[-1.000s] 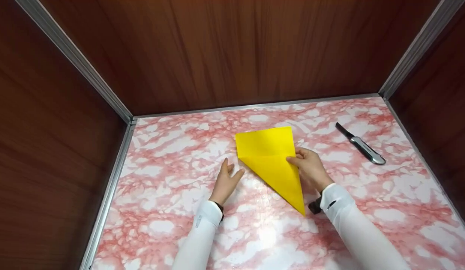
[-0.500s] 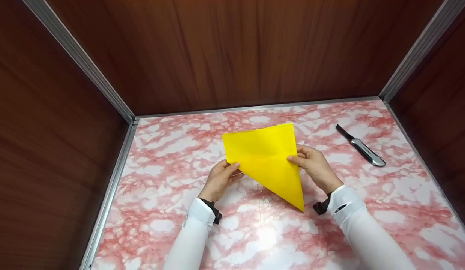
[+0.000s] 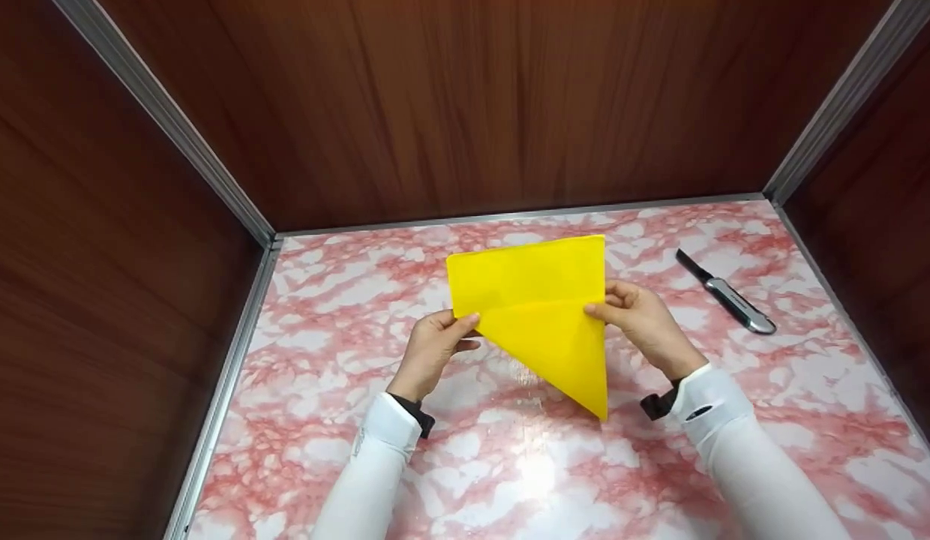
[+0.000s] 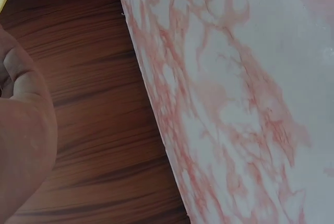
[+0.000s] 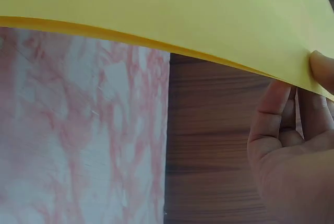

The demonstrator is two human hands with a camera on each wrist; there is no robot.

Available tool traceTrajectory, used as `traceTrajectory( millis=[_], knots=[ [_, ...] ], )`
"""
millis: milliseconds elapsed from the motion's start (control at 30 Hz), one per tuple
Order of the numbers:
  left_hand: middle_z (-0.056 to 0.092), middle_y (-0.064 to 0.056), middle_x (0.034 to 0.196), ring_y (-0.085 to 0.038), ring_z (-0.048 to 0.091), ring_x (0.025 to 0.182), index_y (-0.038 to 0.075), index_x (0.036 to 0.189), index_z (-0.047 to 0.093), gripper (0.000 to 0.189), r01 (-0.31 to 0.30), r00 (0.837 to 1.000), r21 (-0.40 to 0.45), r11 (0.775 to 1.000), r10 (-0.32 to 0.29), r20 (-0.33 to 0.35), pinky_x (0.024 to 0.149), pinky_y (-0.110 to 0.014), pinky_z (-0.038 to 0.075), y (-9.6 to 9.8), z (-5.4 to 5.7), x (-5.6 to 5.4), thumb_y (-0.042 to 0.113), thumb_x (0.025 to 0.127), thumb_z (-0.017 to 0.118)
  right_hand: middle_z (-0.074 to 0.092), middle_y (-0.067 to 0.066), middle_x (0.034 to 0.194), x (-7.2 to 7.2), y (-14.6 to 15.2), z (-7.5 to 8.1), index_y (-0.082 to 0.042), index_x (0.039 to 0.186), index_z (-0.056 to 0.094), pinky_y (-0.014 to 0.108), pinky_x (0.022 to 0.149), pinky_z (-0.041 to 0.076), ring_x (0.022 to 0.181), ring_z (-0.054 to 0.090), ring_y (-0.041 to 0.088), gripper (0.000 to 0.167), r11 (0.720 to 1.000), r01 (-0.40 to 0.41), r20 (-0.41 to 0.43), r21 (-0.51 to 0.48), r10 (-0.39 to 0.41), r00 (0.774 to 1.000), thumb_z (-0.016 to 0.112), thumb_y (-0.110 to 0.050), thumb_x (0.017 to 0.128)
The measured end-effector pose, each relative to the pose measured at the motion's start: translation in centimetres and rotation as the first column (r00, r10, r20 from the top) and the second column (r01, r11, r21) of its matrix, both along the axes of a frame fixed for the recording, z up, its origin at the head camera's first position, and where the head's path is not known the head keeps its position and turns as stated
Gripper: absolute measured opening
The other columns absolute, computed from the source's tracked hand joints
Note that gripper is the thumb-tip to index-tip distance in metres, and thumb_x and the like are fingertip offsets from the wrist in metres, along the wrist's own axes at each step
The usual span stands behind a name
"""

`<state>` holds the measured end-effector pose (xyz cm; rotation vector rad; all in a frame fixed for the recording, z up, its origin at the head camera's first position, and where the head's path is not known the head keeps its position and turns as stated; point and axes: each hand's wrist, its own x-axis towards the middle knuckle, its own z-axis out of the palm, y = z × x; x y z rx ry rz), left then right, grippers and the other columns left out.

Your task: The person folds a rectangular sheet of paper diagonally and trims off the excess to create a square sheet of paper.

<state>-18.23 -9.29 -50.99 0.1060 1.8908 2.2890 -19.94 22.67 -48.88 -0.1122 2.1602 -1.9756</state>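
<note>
A sheet of yellow paper (image 3: 536, 300) is held in the middle of the head view over the red-and-white marbled table (image 3: 307, 420). It is plain and bright, with a straight upper edge, a faint crease running from nine o'clock to three, and a slanting lower side that narrows to a sharp point at five o'clock. The right wrist view shows two layers along one edge, a thin gap between them. The left hand (image 3: 429, 351) pinches it at nine o'clock, thumb in front; the right hand (image 3: 649, 326) pinches it at three. Small lettering on the grey-and-black handle of the knife (image 3: 735, 301), at two o'clock from the right hand, is too tiny to read. One second ago the left hand was off the paper, thumb and fingers spread; now it grips it, and the sheet looks broader, its upper corners farther apart. The knife lies where it did, blade towards eleven o'clock.
</note>
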Motion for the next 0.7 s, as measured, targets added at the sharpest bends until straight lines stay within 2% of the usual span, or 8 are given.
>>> traceTrajectory(
  millis=[200,333,500,700],
  knots=[
    [0.070,-0.015,0.097,-0.030,0.067,0.094,-0.001,0.101,0.074,0.030,-0.027,0.999,0.000,1.000,0.027,-0.025,0.079,-0.039,0.055,0.5,0.6,0.4,0.026,0.088,0.074,0.068,0.013,0.114,0.3,0.6,1.1,-0.005,0.126,0.061,0.038,0.089,0.048,0.100,0.062,0.031,0.051,0.998,-0.054,-0.008,0.032,0.054,0.998,0.074,-0.035,0.087],
    [0.069,-0.015,0.097,-0.034,0.066,0.095,-0.001,0.100,0.073,0.030,-0.001,1.000,-0.004,1.000,0.001,-0.030,0.080,-0.040,0.055,0.3,0.9,0.6,0.026,0.089,0.073,0.068,0.012,0.113,0.4,0.9,1.5,-0.007,0.126,0.062,0.042,0.092,0.045,0.099,0.061,0.032,0.054,0.997,-0.049,0.017,0.057,0.048,0.999,0.074,-0.039,0.085],
    [0.070,-0.017,0.100,-0.040,0.063,0.100,-0.004,0.103,0.071,0.033,0.113,0.992,0.015,0.993,-0.112,-0.053,0.085,-0.046,0.052,-0.2,0.9,0.8,0.027,0.094,0.066,0.069,0.011,0.113,0.5,1.5,1.6,-0.007,0.125,0.063,0.043,0.092,0.046,0.098,0.061,0.032,0.052,0.994,-0.058,0.013,0.094,0.057,0.998,0.073,-0.040,0.086],
    [0.069,-0.019,0.106,-0.038,0.063,0.105,-0.005,0.109,0.070,0.035,0.258,0.965,0.022,0.966,-0.257,-0.055,0.089,-0.045,0.051,-1.0,0.8,0.7,0.027,0.099,0.059,0.067,0.012,0.115,0.5,2.3,1.5,-0.008,0.125,0.065,0.043,0.091,0.047,0.099,0.060,0.032,0.047,0.987,-0.112,-0.021,0.117,0.115,0.993,0.071,-0.037,0.088]
  ],
)
